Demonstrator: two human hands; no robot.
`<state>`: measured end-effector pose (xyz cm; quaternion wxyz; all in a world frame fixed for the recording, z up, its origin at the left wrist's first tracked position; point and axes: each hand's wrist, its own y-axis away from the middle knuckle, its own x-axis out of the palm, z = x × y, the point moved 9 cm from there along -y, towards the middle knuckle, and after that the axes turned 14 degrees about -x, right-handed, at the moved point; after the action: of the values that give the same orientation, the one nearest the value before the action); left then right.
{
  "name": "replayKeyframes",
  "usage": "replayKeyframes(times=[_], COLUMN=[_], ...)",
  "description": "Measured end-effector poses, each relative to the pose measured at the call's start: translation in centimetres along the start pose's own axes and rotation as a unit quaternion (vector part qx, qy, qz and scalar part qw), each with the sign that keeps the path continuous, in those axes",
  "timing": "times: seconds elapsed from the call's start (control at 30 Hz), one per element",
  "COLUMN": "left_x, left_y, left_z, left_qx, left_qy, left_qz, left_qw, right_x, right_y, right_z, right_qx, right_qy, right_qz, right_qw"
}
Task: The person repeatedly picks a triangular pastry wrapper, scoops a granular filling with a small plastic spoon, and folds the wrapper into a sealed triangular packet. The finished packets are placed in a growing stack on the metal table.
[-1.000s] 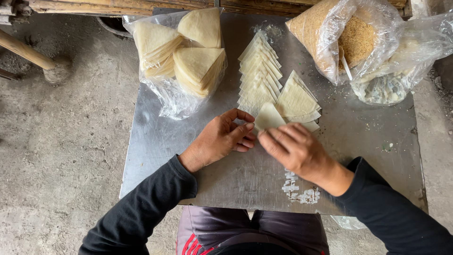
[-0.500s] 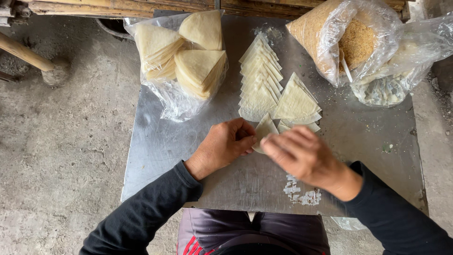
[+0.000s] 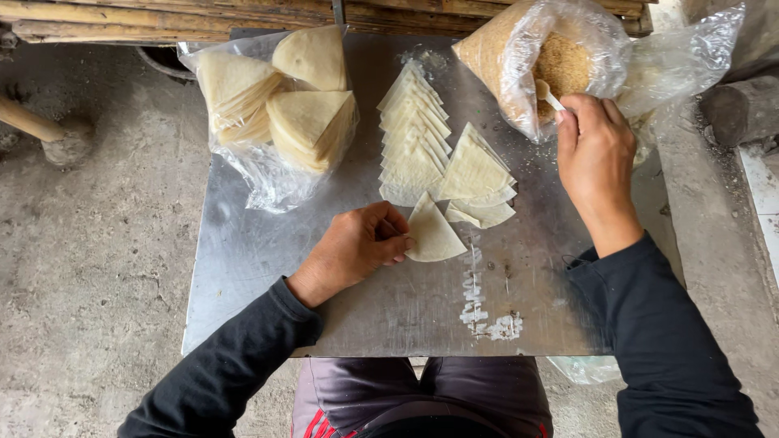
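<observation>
My left hand (image 3: 357, 247) pinches a pale dough wrapper folded into a cone (image 3: 432, 235), just above the metal table (image 3: 243, 268). My right hand (image 3: 596, 154) has reached to the back right and grips the white handle of a spoon (image 3: 545, 95) stuck in a clear plastic bag of brown crumbly filling (image 3: 540, 57). A row of folded triangular wrappers (image 3: 412, 130) lies in the table's middle, with a small fan of flat wrappers (image 3: 475, 174) beside it.
A plastic bag holding stacks of quarter-round wrappers (image 3: 276, 105) sits at the back left. White flour smears (image 3: 491, 320) mark the table's front edge. Bamboo poles (image 3: 122, 20) lie behind the table, and a concrete floor (image 3: 81, 259) surrounds it.
Both hands were folding a wrapper together. My right hand has since let go and moved up and right to the spoon in the filling bag. My left hand keeps the folded cone.
</observation>
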<state>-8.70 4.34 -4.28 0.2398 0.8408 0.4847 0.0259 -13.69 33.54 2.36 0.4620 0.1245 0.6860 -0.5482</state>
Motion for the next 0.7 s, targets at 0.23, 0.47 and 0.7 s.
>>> replayKeyframes(times=[0.23,0.47,0.7], left_x=[-0.7,-0.7,-0.8], left_y=[0.3,0.4,0.8], left_z=[-0.9,-0.5,-1.3], left_qx=[0.053,0.030,0.072], left_qy=[-0.074,-0.076,-0.125], left_qz=[-0.055,-0.054,-0.080], left_qw=[0.994,0.995,0.986], right_x=[-1.0,0.4,2.2], right_y=[0.0,0.0,1.8], right_z=[0.6,-1.0,-4.2], right_qx=[-0.019,0.074,0.300], right_qy=[0.130,-0.069,-0.257], right_qz=[-0.001,-0.026,-0.042], right_qw=[0.991,0.995,0.918])
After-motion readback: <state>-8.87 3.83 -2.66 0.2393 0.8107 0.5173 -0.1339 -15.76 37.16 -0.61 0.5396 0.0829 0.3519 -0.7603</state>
